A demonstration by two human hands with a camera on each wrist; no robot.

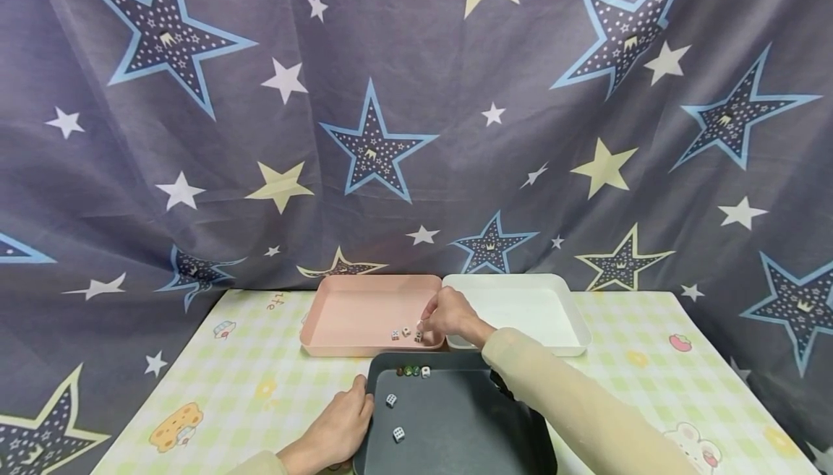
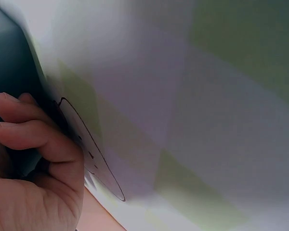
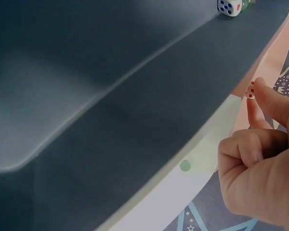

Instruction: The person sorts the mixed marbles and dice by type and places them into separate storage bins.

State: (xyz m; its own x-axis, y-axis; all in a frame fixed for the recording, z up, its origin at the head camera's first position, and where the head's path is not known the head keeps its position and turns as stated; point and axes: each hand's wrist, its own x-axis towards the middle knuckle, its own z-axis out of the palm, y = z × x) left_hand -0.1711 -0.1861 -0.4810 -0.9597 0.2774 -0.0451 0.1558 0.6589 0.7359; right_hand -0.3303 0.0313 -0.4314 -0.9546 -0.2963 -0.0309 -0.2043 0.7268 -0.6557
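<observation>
My right hand (image 1: 453, 314) pinches a white die (image 3: 250, 90) with red dots between thumb and fingertip, over the near right corner of the pink tray (image 1: 371, 298). Several dice (image 1: 395, 335) lie in that corner. In front stands a dark grey tray (image 1: 462, 361), whose left rim my left hand (image 1: 338, 421) holds; its curled fingers (image 2: 29, 134) show against the tray's side in the left wrist view. A white die (image 1: 426, 371) and a few small green and brown marbles (image 1: 408, 371) line the tray's far wall. Two more dice (image 1: 391, 400) (image 1: 399, 434) lie along its left part.
A white tray (image 1: 504, 291) stands right of the pink one, behind the grey tray. In the right wrist view a green marble (image 3: 185, 165) is inside it. A checked cloth (image 1: 241, 366) covers the table, and a star-patterned curtain (image 1: 416, 48) hangs behind.
</observation>
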